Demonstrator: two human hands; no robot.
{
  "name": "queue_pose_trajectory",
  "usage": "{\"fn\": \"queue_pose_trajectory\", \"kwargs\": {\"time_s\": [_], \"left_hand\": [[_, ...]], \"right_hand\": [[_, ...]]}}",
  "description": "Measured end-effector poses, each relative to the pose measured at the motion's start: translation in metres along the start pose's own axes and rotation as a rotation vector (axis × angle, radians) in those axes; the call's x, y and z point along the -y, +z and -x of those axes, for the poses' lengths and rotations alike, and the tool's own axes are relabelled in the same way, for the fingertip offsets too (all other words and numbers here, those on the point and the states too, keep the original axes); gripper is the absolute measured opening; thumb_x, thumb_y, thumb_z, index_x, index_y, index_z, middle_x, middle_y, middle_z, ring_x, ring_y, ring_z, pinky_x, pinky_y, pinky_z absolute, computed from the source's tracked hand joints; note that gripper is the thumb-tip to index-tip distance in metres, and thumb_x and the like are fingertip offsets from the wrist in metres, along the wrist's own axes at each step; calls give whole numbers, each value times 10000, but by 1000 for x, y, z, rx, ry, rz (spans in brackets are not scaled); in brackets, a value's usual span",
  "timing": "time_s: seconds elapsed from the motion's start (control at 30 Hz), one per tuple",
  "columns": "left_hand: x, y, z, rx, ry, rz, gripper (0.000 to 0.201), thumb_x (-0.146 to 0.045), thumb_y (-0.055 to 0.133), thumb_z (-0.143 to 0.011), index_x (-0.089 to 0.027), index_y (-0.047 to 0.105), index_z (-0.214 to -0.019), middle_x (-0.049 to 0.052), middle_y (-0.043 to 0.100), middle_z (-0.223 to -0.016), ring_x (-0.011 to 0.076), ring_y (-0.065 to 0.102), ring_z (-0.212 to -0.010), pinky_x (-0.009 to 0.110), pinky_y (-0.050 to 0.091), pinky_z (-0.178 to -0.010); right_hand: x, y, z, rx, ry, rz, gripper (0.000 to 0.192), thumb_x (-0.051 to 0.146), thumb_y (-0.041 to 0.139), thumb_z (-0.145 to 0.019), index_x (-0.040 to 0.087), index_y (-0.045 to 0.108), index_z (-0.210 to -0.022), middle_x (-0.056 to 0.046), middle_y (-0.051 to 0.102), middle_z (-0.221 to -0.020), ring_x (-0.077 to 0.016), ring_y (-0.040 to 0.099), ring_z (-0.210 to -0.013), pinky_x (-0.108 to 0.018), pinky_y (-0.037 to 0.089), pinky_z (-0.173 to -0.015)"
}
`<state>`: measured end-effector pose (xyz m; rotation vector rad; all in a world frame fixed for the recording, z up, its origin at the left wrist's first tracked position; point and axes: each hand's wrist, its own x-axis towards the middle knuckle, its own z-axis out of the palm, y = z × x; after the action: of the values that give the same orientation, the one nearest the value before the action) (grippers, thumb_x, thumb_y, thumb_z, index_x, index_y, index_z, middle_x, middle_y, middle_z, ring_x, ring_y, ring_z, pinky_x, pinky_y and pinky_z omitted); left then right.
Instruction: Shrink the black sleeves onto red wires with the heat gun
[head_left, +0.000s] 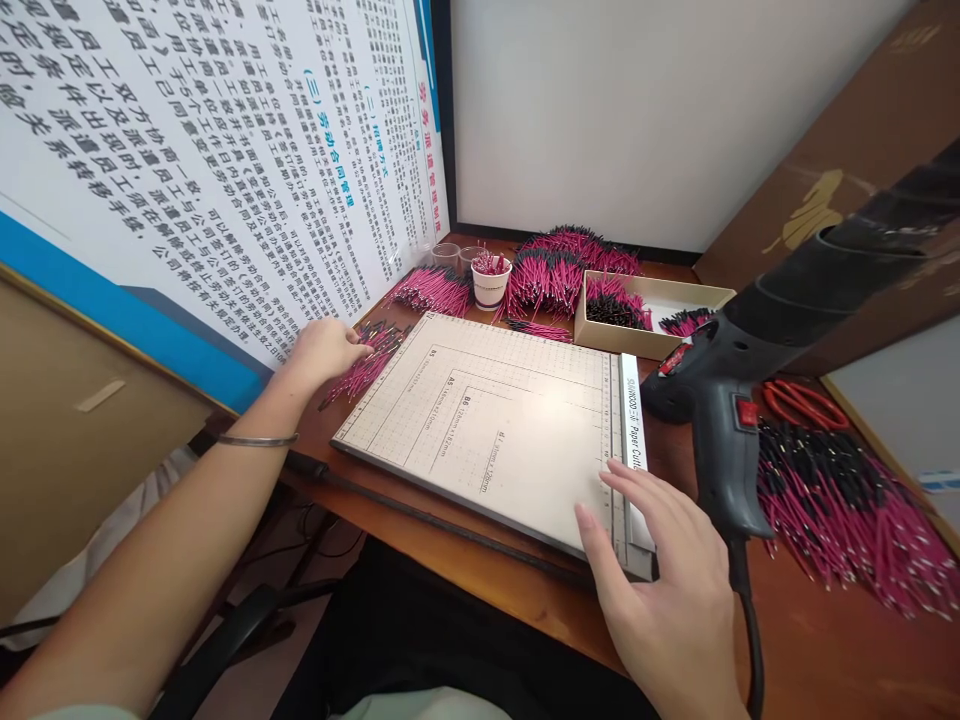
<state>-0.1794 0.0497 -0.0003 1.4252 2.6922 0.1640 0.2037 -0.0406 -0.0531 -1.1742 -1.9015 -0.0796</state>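
Observation:
My left hand (327,350) reaches to a small pile of pink wires with black sleeves (373,360), beside the far left edge of a paper cutter (525,400). Its fingertips are pressed together at the pile; what they hold, if anything, is hidden. Over the near right corner of the cutter, my right hand (667,585) is spread, holding nothing. The cutter's pale board has a printed grid and size outlines, with a white labelled strip along its right side. A black heat gun (724,430) stands just beyond my right hand, its nozzle up to the right.
A paper cup (491,283) of pink pieces stands behind the cutter among heaps of pink wires (547,275). Right of them is an open cardboard box (656,345) with more wires. Red-handled pliers (806,403) and another wire heap (847,510) lie right. A printed board (262,150) leans left.

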Motion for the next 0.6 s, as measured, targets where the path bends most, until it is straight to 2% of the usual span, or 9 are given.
{"fn": "queue_pose_trajectory", "kwargs": {"time_s": [0.17,0.3,0.4,0.43,0.53,0.6], "left_hand": [[-4,-10,3,-59,-4,43,205,-436,737,-830,-260,838,-800,52,753,-680,306,713,-859,360,536,-785],[-12,-24,17,-116,31,110,257,-355,715,-880,-196,861,-1021,76,826,-927,298,728,-993,354,552,-860],[-27,-33,41,-145,121,190,279,-354,703,-914,-230,850,-1115,22,832,-1002,247,735,-979,314,554,-872],[-35,-35,51,-143,169,227,276,-361,711,-911,-252,850,-1123,-2,832,-985,232,740,-923,305,559,-825],[-63,-33,85,-112,506,427,271,-329,727,-918,-281,840,-1159,-15,842,-950,193,724,-774,291,534,-692],[-83,-23,106,-63,757,335,199,-291,729,-926,-299,855,-1080,-18,843,-877,170,714,-699,280,505,-663]], "right_hand": [[0,0,0,2,3,-4,264,393,622,-1004,173,683,-1135,-120,773,-1146,-291,696,-1132,-432,470,-998],[1,-1,1,3,0,7,258,392,618,-1005,175,679,-1132,-121,774,-1141,-292,700,-1124,-438,472,-994],[2,-1,0,-1,-2,23,264,393,611,-1008,174,671,-1143,-122,773,-1137,-289,702,-1114,-437,474,-992],[2,-1,0,-3,-4,27,266,392,609,-1009,173,668,-1147,-123,772,-1139,-288,702,-1114,-437,474,-994],[3,0,0,3,-3,47,268,393,604,-1010,174,663,-1153,-125,769,-1152,-291,698,-1122,-442,473,-998],[3,1,0,13,0,74,278,406,597,-1012,179,661,-1160,-126,766,-1164,-299,694,-1122,-456,472,-999]]}}
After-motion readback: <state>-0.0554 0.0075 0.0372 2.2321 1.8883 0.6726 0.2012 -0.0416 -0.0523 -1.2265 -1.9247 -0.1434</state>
